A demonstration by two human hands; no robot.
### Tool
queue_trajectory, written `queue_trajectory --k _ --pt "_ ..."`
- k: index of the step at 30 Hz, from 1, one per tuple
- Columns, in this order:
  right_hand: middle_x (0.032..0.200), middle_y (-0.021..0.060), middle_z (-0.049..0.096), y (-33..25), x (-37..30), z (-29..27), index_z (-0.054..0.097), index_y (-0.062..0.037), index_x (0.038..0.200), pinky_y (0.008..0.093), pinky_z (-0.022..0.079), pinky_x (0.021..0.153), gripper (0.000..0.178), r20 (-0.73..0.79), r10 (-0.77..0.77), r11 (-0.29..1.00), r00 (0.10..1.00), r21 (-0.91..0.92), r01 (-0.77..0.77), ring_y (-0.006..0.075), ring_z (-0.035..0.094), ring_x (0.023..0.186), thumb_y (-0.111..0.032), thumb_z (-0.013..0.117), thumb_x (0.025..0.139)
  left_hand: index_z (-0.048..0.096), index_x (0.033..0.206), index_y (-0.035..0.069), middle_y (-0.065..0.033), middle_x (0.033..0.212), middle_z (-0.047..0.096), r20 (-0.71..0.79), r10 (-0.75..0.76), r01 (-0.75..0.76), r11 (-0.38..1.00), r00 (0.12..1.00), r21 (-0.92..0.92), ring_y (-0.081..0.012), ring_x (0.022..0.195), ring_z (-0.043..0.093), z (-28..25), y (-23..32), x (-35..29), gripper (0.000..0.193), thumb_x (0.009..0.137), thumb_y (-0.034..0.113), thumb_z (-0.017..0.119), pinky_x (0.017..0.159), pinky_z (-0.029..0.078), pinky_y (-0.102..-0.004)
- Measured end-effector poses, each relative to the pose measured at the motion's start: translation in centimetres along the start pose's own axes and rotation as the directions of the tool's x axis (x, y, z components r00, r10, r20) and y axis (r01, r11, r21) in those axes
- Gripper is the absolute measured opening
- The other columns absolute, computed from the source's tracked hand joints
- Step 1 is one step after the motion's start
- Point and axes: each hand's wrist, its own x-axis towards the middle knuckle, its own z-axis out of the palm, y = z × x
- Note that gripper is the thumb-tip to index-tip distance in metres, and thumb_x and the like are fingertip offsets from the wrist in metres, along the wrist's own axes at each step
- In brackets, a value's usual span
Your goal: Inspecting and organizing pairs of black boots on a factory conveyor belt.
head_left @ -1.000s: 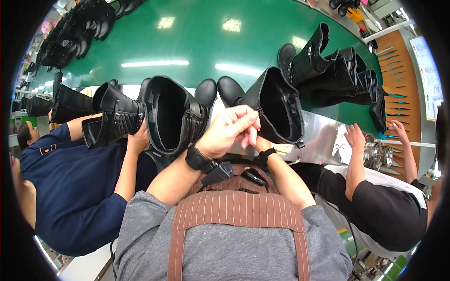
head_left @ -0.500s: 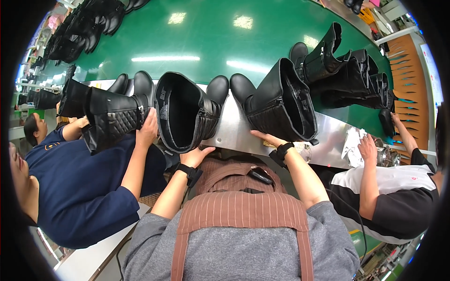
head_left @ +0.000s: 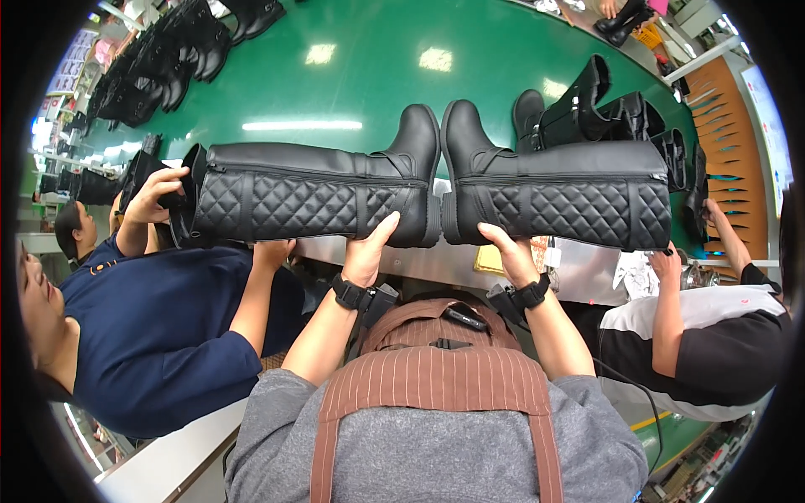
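Two tall black boots are held sideways with their soles facing each other in the middle. My left hand (head_left: 366,253) grips the left boot (head_left: 289,201) from below near the ankle, thumb up on its quilted side. In the same way my right hand (head_left: 511,255) holds the right boot (head_left: 558,194) near its heel. Both shafts point outward, and a zip runs along each quilted panel. The soles are close together, with a narrow gap between them. Most of my fingers are hidden under the boots.
More black boots (head_left: 579,109) stand at the right on the green table (head_left: 377,67), and many (head_left: 180,63) lie far left. A metal edge (head_left: 398,260) runs in front of me. Co-workers in a navy shirt (head_left: 159,327) and a black-and-white shirt (head_left: 713,344) sit close on either side.
Both boots were upright with their openings facing me; now they are lifted and laid over, shafts outward and soles together. The left co-worker's hands have shifted around another boot.
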Motion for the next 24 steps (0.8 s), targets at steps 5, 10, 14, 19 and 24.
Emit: queue_trajectory --k 5,10,14,19,24 --pt "0.103 0.0077 0.071 -1.6 -2.6 -1.4 0.070 -0.0007 0.102 0.0291 0.050 0.087 0.018 -0.051 -0.076 0.913 0.996 0.399 0.090 0.0165 0.066 0.095 -0.008 0.064 0.086 0.057 0.127 0.006 -0.0076 0.123 0.064 0.151 -0.062 0.102 0.956 0.987 -0.274 -0.0201 0.111 0.062 2.7 2.4 -0.1 0.035 0.093 0.006 0.061 0.098 0.050 -0.0370" --pt "0.105 0.0084 0.071 -2.0 -3.8 -2.5 0.069 0.0003 0.103 0.0298 0.050 0.089 0.020 -0.055 0.018 0.919 0.998 0.394 0.005 0.0178 0.066 0.098 -0.007 0.064 0.086 0.058 0.127 0.006 -0.0081 0.122 0.064 0.183 -0.047 0.093 0.964 0.982 -0.249 -0.0205 0.111 0.063 3.5 3.2 0.0 0.035 0.092 0.005 0.061 0.098 0.050 -0.0378" --pt "0.108 0.0053 0.067 -1.7 -3.4 -1.7 0.065 -0.0015 0.114 0.0304 0.050 0.091 0.031 -0.069 -0.192 0.966 0.979 0.160 0.201 0.0151 0.063 0.097 -0.009 0.070 0.084 0.058 0.127 0.004 -0.0073 0.121 0.064 0.115 0.082 -0.071 0.993 0.990 -0.099 -0.0186 0.109 0.062 3.7 2.8 -0.2 0.037 0.090 0.002 0.063 0.098 0.049 -0.0346" --pt "0.095 0.0077 0.071 2.5 -0.7 0.3 0.069 0.0016 0.105 0.0308 0.050 0.080 0.033 -0.167 -0.042 0.957 0.985 -0.289 -0.008 0.0165 0.065 0.088 -0.020 0.075 0.081 0.062 0.121 0.001 -0.0057 0.118 0.065 0.058 0.205 -0.212 0.959 0.977 0.188 -0.0149 0.105 0.062 2.3 3.2 -0.8 0.033 0.089 0.001 0.066 0.096 0.048 -0.0302" --pt "0.090 0.0228 0.070 8.8 3.0 0.7 0.070 0.0009 0.092 0.0406 0.052 0.079 0.036 -0.142 -0.100 0.663 0.985 -0.748 -0.041 0.0360 0.068 0.088 -0.031 0.074 0.077 0.066 0.114 -0.001 -0.0052 0.112 0.068 0.014 0.197 -0.193 0.945 0.980 0.265 -0.0125 0.099 0.063 1.6 3.3 -1.3 0.025 0.089 0.001 0.068 0.091 0.049 -0.0275"
